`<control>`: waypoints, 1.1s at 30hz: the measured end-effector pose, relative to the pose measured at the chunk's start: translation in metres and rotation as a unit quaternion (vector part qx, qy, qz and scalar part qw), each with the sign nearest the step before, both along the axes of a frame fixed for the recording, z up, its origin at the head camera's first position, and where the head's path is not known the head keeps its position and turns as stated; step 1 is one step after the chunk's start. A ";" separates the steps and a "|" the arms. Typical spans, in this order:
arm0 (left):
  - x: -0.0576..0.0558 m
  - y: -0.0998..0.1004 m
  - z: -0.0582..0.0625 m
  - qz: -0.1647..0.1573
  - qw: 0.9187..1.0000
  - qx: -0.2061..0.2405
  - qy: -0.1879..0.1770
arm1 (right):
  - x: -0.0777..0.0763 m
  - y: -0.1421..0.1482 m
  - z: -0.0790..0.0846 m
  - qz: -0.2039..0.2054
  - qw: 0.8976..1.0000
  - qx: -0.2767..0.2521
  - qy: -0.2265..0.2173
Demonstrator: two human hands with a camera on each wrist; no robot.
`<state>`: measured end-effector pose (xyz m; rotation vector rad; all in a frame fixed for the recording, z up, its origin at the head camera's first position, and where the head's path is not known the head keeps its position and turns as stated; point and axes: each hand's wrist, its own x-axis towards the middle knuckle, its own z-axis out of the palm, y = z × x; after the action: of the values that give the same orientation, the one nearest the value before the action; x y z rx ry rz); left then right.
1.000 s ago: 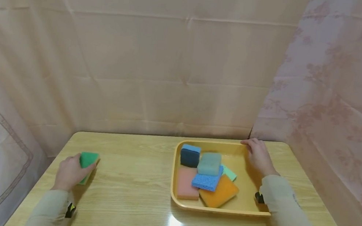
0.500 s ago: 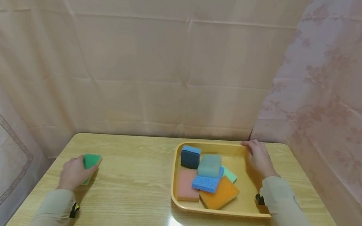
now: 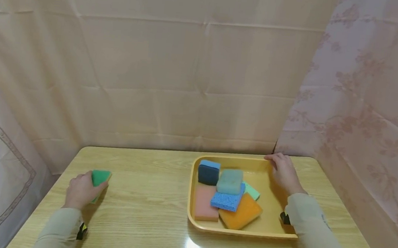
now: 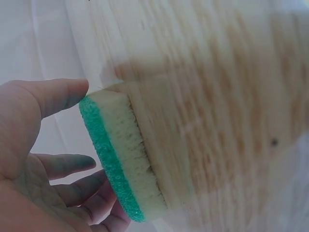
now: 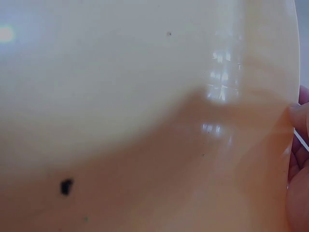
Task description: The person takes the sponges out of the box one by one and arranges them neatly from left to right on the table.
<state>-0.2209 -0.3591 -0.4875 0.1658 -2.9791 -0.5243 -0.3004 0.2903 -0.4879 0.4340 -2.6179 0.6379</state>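
At the table's left side my left hand [image 3: 80, 190] grips a green and pale-yellow scouring sponge [image 3: 100, 178]. In the left wrist view the sponge [image 4: 120, 154] rests on the wood; my thumb is at one end and my curled fingers are along the green face and other end. My right hand [image 3: 286, 174] grips the far right part of the yellow tray's rim [image 3: 235, 158]. In the right wrist view its thumb [image 5: 300, 118] lies on the inner side of the wall, with fingers partly seen outside.
In the tray lie a dark-and-blue sponge [image 3: 208, 174], a grey-green one [image 3: 230, 180], a pink one [image 3: 205, 207], a blue one [image 3: 225, 201], an orange one [image 3: 244, 213] and a mint one [image 3: 251, 191]. Curtains [image 3: 189, 78] hang behind the wooden table [image 3: 142, 215].
My left hand and the green sponge have shifted slightly to the right since the first frame. The right hand and the tray stay in place.
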 end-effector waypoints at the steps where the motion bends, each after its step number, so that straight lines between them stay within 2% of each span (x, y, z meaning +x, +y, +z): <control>1: 0.000 0.000 0.001 0.001 1.000 0.000 -0.004 | 0.000 0.000 0.000 0.000 1.000 -0.001 -0.001; 7: 0.001 0.001 0.003 0.007 1.000 0.004 -0.018 | 0.000 0.001 -0.003 0.001 1.000 -0.002 -0.004; 16: 0.001 0.005 0.007 0.005 1.000 0.001 -0.014 | 0.000 0.001 -0.002 0.000 1.000 -0.003 0.001; 19: 0.000 0.010 0.011 -0.003 1.000 -0.004 0.000 | 0.000 0.000 -0.001 -0.002 1.000 -0.005 0.000; 24: -0.002 0.028 0.020 -0.034 0.999 0.018 0.037 | 0.001 -0.001 0.000 -0.004 1.000 -0.007 -0.007; 29: -0.006 0.052 0.033 -0.078 0.993 0.036 0.081 | 0.001 0.000 0.000 -0.001 1.000 -0.005 -0.006; 33: -0.009 0.077 0.043 -0.098 0.987 0.054 0.114 | 0.000 0.001 -0.002 -0.001 1.000 -0.005 -0.002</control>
<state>-0.2299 -0.2823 -0.4443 -0.1683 -2.7595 -0.6759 -0.3007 0.2913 -0.4899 0.4263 -2.6180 0.6506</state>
